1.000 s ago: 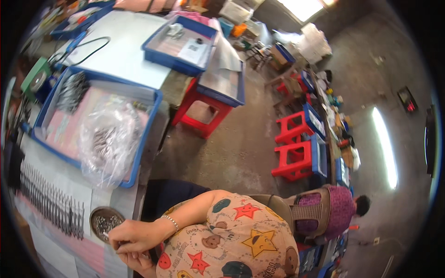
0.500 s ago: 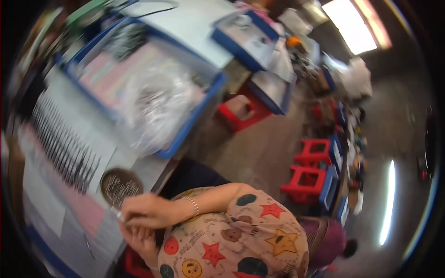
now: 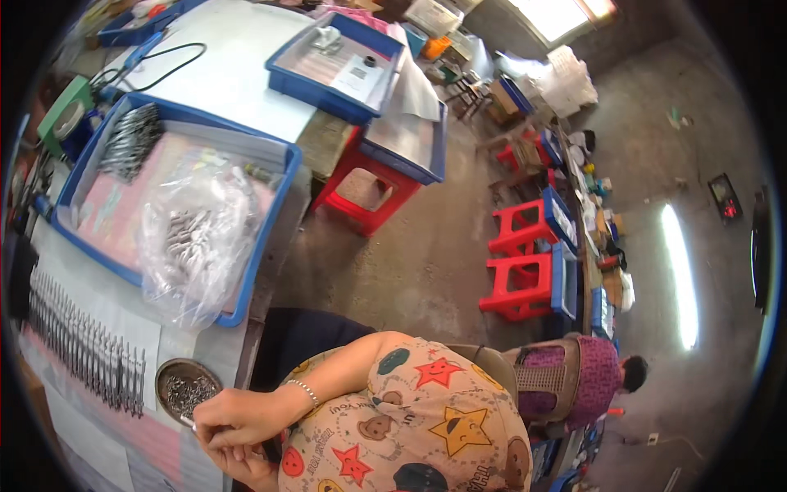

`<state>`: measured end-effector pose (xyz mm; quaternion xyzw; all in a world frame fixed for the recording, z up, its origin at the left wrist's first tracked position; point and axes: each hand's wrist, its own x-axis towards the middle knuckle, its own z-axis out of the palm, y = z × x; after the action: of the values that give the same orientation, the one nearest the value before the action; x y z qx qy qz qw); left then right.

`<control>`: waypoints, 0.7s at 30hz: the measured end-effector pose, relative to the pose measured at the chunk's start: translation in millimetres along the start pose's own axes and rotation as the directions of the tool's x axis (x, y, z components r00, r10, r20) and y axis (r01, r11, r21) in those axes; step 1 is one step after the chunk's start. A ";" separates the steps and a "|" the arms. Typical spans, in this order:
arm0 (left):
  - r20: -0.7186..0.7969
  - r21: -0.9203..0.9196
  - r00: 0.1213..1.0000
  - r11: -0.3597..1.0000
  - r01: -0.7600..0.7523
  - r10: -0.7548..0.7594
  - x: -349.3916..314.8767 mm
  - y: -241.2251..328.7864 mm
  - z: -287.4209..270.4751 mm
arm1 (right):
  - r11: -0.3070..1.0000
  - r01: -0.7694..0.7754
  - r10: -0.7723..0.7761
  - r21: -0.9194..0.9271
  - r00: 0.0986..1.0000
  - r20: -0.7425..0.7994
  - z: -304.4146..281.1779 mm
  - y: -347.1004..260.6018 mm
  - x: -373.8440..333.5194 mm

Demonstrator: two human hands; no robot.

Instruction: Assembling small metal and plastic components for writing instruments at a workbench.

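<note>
My right hand (image 3: 238, 416), with a bead-like bracelet at the wrist, is closed in a pinch beside a round brown bowl (image 3: 187, 367). A small whitish tip shows at its fingers; what it belongs to I cannot make out. Just below and partly behind it, my left hand (image 3: 252, 469) has its fingers curled, and its grip is mostly hidden. Small metal pieces (image 3: 192, 394) fill the bottom of the bowl. Beyond the bowl, slim metal rods (image 3: 90, 348) stand in a long, dense row on the table.
A blue tray (image 3: 229, 129) holds a clear plastic bag (image 3: 197, 271) of metal parts and a metal bundle (image 3: 131, 146). Another blue tray (image 3: 320, 97) sits farther along the table. Red stools (image 3: 525, 283) stand on the floor, and a person in purple (image 3: 586, 377) sits behind.
The view has swung and become sharper, so trays and stools appear shifted left. My hands stay together by the bowl, right over left.
</note>
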<state>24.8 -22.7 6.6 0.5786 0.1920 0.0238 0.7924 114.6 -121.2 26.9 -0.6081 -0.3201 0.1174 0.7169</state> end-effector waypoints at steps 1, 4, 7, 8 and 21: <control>0.058 0.016 0.998 1.000 -0.010 0.009 3.1 -4.2 3.4 | 1.000 0.010 -0.010 0.009 0.999 -0.041 2.9 0.3 0.5; 0.180 0.054 0.982 0.997 -0.063 0.053 8.6 -12.9 12.4 | 0.999 0.040 -0.040 0.023 0.999 -0.011 10.0 0.7 2.4; 0.300 0.073 0.947 0.987 -0.142 0.114 23.0 -22.6 24.5 | 0.997 0.078 -0.078 0.003 0.996 -0.049 11.2 -0.8 -0.2; 0.335 0.075 0.932 0.982 -0.171 0.137 28.3 -26.4 28.8 | 0.998 0.062 -0.061 0.009 0.997 -0.054 10.1 -0.8 -1.4; 0.479 0.210 0.809 0.851 -0.482 0.340 55.8 -57.9 5.1 | 0.993 0.121 -0.120 0.012 0.992 -0.025 0.1 -5.5 9.8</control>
<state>67.5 -31.9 -61.1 0.7186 -0.1153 0.0390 0.6847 120.8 -116.9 35.3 -0.5842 -0.3469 0.0688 0.7305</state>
